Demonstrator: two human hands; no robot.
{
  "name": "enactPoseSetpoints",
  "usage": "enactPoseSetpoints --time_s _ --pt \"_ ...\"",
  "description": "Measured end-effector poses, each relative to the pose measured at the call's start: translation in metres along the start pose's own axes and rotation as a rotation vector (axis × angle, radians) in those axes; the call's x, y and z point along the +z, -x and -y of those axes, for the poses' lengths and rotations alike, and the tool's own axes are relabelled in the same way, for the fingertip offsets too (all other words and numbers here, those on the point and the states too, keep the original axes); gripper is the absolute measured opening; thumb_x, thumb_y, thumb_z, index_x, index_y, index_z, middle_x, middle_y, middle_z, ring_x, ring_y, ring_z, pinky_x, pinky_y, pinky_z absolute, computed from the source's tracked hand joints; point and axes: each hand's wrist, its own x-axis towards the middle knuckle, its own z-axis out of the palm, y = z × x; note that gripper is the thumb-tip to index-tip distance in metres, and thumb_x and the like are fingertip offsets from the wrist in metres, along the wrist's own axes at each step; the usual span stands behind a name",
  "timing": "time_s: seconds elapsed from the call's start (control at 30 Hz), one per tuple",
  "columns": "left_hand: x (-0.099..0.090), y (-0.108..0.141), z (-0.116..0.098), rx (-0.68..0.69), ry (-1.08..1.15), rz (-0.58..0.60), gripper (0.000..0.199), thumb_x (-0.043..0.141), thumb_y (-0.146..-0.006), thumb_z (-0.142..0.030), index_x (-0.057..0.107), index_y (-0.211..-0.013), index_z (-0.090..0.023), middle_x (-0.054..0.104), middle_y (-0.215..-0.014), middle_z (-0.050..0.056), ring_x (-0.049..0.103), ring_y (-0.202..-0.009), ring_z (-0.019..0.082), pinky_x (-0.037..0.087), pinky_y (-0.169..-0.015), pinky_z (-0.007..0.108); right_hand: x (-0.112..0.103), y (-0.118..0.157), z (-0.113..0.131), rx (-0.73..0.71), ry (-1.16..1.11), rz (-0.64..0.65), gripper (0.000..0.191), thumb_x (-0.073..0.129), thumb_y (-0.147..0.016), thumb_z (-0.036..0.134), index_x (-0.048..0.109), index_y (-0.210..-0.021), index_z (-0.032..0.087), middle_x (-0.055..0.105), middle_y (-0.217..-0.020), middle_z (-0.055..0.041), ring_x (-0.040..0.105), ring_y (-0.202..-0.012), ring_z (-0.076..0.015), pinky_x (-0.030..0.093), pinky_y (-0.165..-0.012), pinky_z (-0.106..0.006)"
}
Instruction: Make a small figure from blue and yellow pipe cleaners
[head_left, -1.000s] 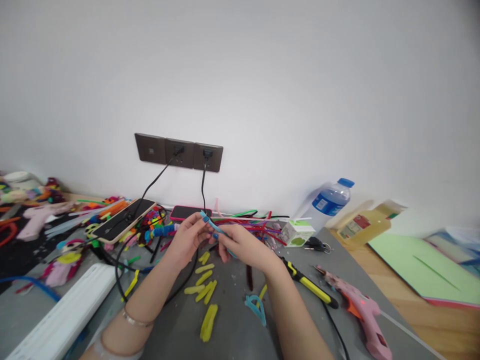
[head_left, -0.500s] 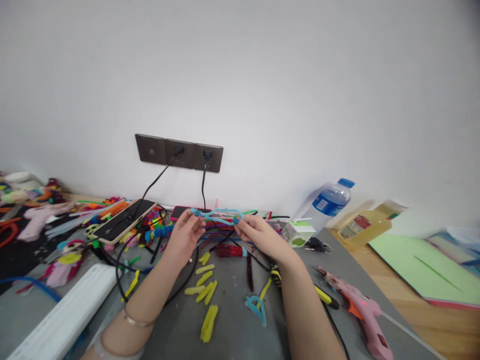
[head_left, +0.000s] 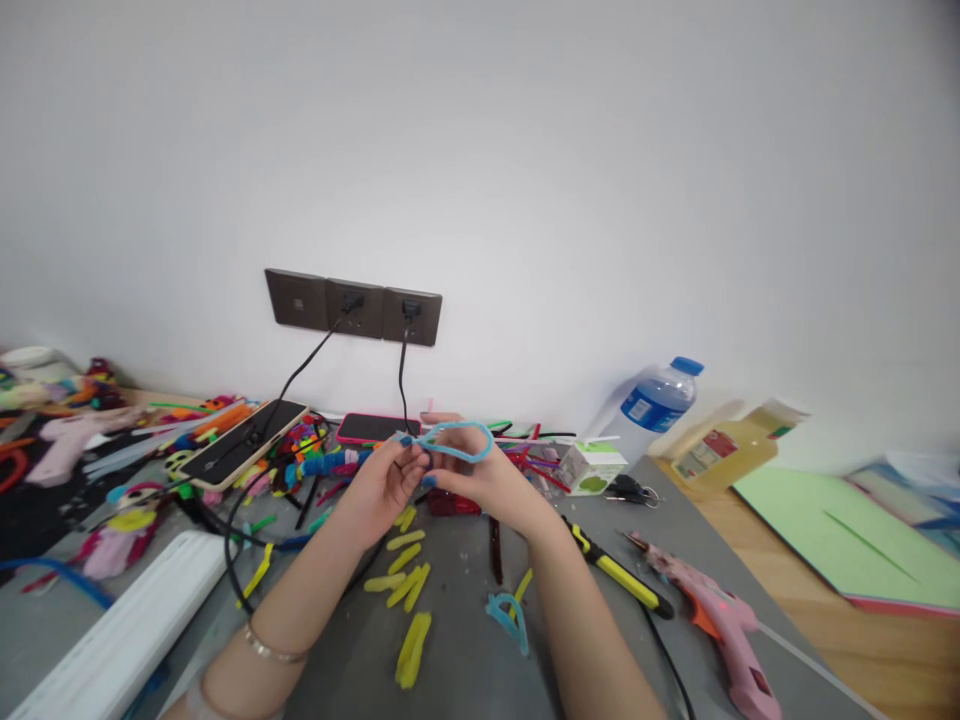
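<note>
In the head view, the left grip [head_left: 381, 492] is pinching one end of a blue loop [head_left: 465, 457] up above the bench [head_left: 465, 660], and the loop is showing in front of the right grip [head_left: 491, 490], though I cannot tell if those fingers are squeezing it too. Under them, yellow bits [head_left: 406, 556] are lying in a bunch, and a bent blue strip [head_left: 523, 632] is resting to their right. Farther right, a yellow and black tool [head_left: 622, 577] is lying near a pink glue gun [head_left: 724, 612].
</note>
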Motion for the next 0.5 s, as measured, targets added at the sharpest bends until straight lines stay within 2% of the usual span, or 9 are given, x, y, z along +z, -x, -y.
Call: enactPoseSetpoints --time_s 0.1,0.17,0.23,0.33,0.5 --pt "0.0032 0.0039 0.0012 -0.029 0.013 0.040 0.014 0.059 -0.087 -0.012 0.061 -0.073 -0.015 0.065 -0.058 -0.001 0.063 -0.050 0.007 0.052 -0.047 0.011 0.0081 -0.0045 0.0032 -0.042 -0.072 -0.017 0.023 0.066 -0.083 0.026 0.060 -0.105 0.021 0.063 -0.099 -0.0042 0.061 -0.091 -0.0165 0.048 -0.083 -0.030" --pt "0.0025 0.0058 0.0013 -0.032 -0.013 0.118 0.011 0.067 -0.081 -0.014 0.060 -0.073 -0.016 0.064 -0.057 -0.003 0.063 -0.050 0.007 0.053 -0.048 0.011 0.0080 -0.0055 0.0059 -0.041 -0.078 -0.039 0.015 0.067 -0.083 0.029 0.062 -0.094 0.020 0.064 -0.093 -0.0039 0.061 -0.086 -0.0165 0.049 -0.078 -0.030" --pt "0.0003 0.0072 0.0021 -0.025 -0.080 0.227 0.017 0.076 -0.073 -0.017 0.058 -0.072 -0.017 0.063 -0.058 -0.004 0.063 -0.052 0.008 0.054 -0.049 0.013 0.0057 -0.0055 0.0071 -0.040 -0.067 -0.083 0.014 0.066 -0.083 0.032 0.061 -0.086 0.020 0.061 -0.078 -0.0013 0.058 -0.069 -0.0140 0.047 -0.065 -0.027" --pt "-0.0029 0.0086 0.0049 0.005 -0.191 0.348 0.028 0.082 -0.067 -0.025 0.056 -0.071 -0.018 0.063 -0.059 -0.003 0.064 -0.055 0.009 0.054 -0.052 0.015 0.0027 -0.0055 0.0048 -0.029 -0.111 -0.136 0.022 0.062 -0.086 0.040 0.054 -0.083 0.020 0.050 -0.055 0.0053 0.045 -0.048 -0.0103 0.037 -0.049 -0.024" --pt "-0.0063 0.0091 0.0051 0.021 -0.295 0.452 0.031 0.083 -0.068 -0.033 0.057 -0.078 -0.018 0.067 -0.065 0.000 0.065 -0.058 0.011 0.054 -0.057 0.018 -0.0007 -0.0045 0.0026 0.016 -0.161 -0.158 0.026 0.058 -0.087 0.045 0.047 -0.086 0.021 0.046 -0.045 0.0099 0.036 -0.039 -0.0077 0.028 -0.042 -0.020"
